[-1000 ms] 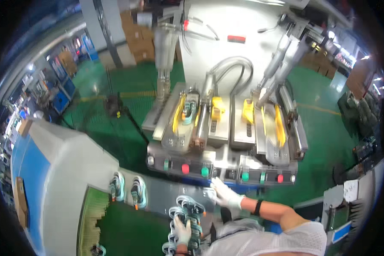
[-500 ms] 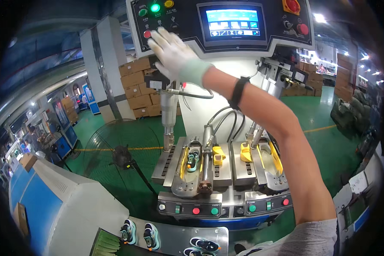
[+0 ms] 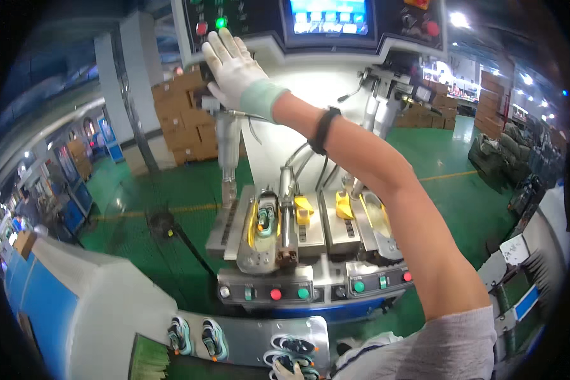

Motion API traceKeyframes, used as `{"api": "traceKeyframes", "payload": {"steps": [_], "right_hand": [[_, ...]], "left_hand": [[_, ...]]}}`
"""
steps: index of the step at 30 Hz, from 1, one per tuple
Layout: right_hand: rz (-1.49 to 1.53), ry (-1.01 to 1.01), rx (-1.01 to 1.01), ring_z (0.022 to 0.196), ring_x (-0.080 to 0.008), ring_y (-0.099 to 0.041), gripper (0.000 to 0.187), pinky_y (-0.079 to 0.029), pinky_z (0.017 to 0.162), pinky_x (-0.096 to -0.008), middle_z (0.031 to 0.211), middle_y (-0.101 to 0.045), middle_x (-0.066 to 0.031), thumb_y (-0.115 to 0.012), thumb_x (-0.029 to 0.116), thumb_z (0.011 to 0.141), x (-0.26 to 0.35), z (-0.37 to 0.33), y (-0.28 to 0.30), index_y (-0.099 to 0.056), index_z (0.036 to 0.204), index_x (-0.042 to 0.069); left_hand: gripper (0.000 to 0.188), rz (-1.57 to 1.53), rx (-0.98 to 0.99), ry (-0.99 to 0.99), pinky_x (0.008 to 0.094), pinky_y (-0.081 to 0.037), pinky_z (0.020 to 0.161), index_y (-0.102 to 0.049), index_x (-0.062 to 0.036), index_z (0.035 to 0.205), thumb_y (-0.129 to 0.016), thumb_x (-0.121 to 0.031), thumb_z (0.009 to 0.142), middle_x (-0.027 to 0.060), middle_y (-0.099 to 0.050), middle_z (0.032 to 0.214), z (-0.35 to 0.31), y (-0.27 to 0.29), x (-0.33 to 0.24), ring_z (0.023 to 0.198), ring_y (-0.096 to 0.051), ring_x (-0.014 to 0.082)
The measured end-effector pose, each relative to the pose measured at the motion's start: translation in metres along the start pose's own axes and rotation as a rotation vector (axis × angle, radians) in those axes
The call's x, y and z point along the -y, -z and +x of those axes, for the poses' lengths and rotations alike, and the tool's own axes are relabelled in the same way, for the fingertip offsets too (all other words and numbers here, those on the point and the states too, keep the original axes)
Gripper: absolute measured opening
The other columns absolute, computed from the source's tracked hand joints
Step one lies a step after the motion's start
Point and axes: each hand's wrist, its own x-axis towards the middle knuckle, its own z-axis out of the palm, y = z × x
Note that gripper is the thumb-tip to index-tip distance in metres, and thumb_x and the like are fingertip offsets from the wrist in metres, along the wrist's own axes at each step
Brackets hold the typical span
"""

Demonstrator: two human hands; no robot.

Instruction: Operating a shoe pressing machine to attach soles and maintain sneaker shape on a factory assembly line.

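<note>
My right hand (image 3: 236, 75), in a white glove with a pale green cuff, is raised to the machine's control panel (image 3: 259, 28). Its fingers are stretched out and hold nothing, just below a lit green button (image 3: 221, 23) and a red button (image 3: 201, 28). At the lower edge, my left hand (image 3: 287, 371), gloved too, has its fingers on a dark and mint sneaker (image 3: 276, 357); the picture's edge cuts it off. Another sneaker (image 3: 295, 343) lies just beyond. One more sneaker (image 3: 266, 218) sits in the machine's left mould.
Two upright sneakers (image 3: 213, 341) stand on the left of the metal shelf (image 3: 247, 342). A row of push buttons (image 3: 275, 294) fronts the machine. A black floor fan (image 3: 163, 223) stands left, cardboard boxes (image 3: 187, 123) behind. A grey-white machine housing (image 3: 117, 294) is at lower left.
The whole view has shifted, with the machine now lower left and higher in the picture. My left hand has come into view on a sneaker. My right hand remains raised by the panel.
</note>
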Motion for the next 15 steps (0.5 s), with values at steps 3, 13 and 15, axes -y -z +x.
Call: {"api": "traceKeyframes", "payload": {"steps": [3,13,15], "right_hand": [[0.539,0.136,-0.112,0.141,-0.0470,-0.023,0.065,-0.023,0.116,-0.0506,0.146,-0.031,-0.0325,-0.060,0.019,0.086,0.060,-0.122,0.011,-0.034,0.138,-0.010],[1.001,-0.217,1.205,0.132,-0.0498,-0.034,0.062,-0.031,0.109,-0.0515,0.138,-0.038,-0.0345,-0.067,0.014,0.076,0.234,-0.552,0.054,-0.043,0.127,-0.011],[0.938,-0.225,0.916,0.132,-0.0493,-0.034,0.062,-0.032,0.109,-0.0513,0.137,-0.038,-0.0341,-0.068,0.013,0.075,0.236,-0.564,0.040,-0.044,0.126,-0.011]], "left_hand": [[0.074,-0.222,-0.104,-0.092,0.0465,-0.033,0.109,-0.035,0.0091,0.138,-0.069,-0.025,0.082,0.0285,-0.041,0.137,-0.001,0.008,-0.009,0.127,-0.040,0.0441],[0.076,-0.179,0.036,0.022,0.0450,-0.032,0.111,-0.031,0.0070,0.141,-0.069,-0.025,0.084,0.0266,-0.035,0.143,0.004,-0.002,0.002,0.131,-0.037,0.0427],[0.076,-0.173,0.041,0.001,0.0450,-0.033,0.111,-0.030,0.0073,0.141,-0.068,-0.025,0.084,0.0271,-0.034,0.142,0.005,-0.001,0.003,0.130,-0.038,0.0426]]}}
